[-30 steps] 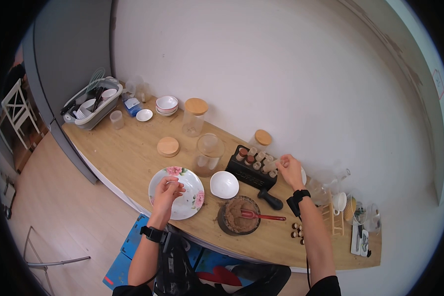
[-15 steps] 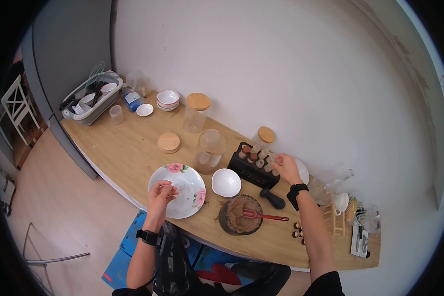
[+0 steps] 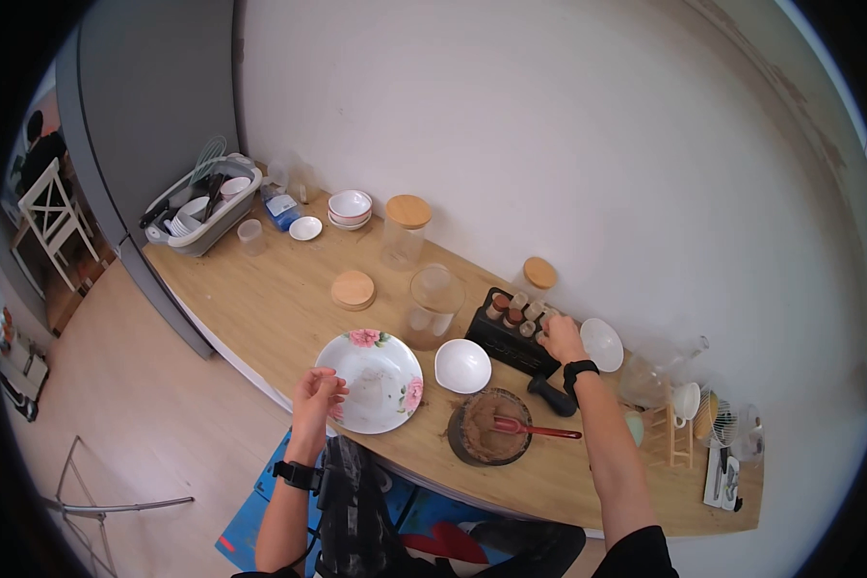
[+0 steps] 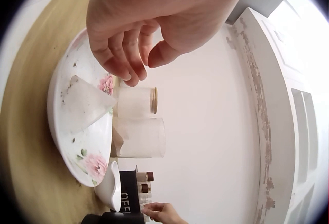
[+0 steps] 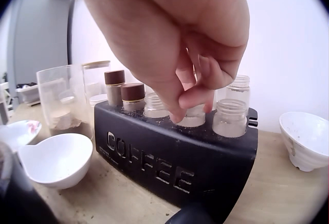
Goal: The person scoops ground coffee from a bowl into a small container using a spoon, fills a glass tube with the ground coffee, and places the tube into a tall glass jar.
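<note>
My right hand is at the right end of a black rack lettered COFFEE. In the right wrist view its thumb and fingers pinch a small uncapped glass vial standing in the front row. Another open vial stands to its right; two brown-capped vials stand to the left. My left hand hovers by the left rim of a flowered plate, fingers loosely curled around nothing. A translucent cone-shaped piece lies on the plate among dark specks.
A mortar of brown powder holds a red-handled scoop; a black-handled tool lies beside it. A white bowl, an open glass jar and a wooden lid stand nearby. Right of the rack is another white bowl.
My right hand has lowered the vial from above the rack into a front slot. My left hand has drifted left from over the plate to its rim. The head view has shifted slightly.
</note>
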Available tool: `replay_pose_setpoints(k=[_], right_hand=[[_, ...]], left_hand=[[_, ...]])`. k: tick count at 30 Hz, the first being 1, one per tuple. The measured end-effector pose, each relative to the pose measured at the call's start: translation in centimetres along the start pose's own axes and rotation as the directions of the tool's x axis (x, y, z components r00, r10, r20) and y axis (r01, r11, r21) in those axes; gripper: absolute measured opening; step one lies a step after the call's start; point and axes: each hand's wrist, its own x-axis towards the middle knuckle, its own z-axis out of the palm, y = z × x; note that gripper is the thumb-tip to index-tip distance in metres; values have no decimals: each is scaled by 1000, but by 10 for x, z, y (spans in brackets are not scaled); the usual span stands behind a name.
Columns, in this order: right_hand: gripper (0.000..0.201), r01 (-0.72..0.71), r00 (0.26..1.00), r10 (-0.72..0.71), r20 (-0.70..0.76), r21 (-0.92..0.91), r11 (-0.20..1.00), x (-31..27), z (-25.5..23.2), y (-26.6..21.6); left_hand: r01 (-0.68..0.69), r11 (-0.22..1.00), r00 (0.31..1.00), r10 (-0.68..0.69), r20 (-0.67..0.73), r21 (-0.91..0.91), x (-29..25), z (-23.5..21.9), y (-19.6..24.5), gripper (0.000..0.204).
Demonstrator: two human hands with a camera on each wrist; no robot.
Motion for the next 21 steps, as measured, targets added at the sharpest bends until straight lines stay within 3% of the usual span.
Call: replay_pose_setpoints(k=[5, 12, 14, 15, 17, 18, 21], right_hand=[[20, -50, 998, 50, 35, -8, 999, -3, -5, -6], [28, 5, 998, -1, -63, 58, 998, -19, -32, -6], [32, 175, 966, -138, -219, 160, 971, -27, -47, -3], [32, 162, 967, -123, -222, 166, 973, -38, -59, -1], [33, 111, 977, -12, -215, 459, 882, -83, -109, -20], [33, 100, 976, 3, -216, 462, 881, -98, -113, -14], [26, 84, 951, 143, -275, 673, 735, -158, -112, 14]], left_hand=[[-65, 993, 998, 67, -19, 95, 3, -9, -4, 15], [-165, 945, 986, 164, 28, 282, 4, -1, -9, 15], [-151, 937, 988, 152, 21, 316, 2, 3, -8, 15], [-151, 934, 988, 149, 33, 324, 1, 5, -7, 15], [-154, 938, 988, 148, 42, 311, -1, 7, -10, 16], [-153, 936, 988, 143, 54, 317, -2, 8, -12, 16], [-139, 934, 990, 126, 61, 329, -2, 11, -19, 15]])
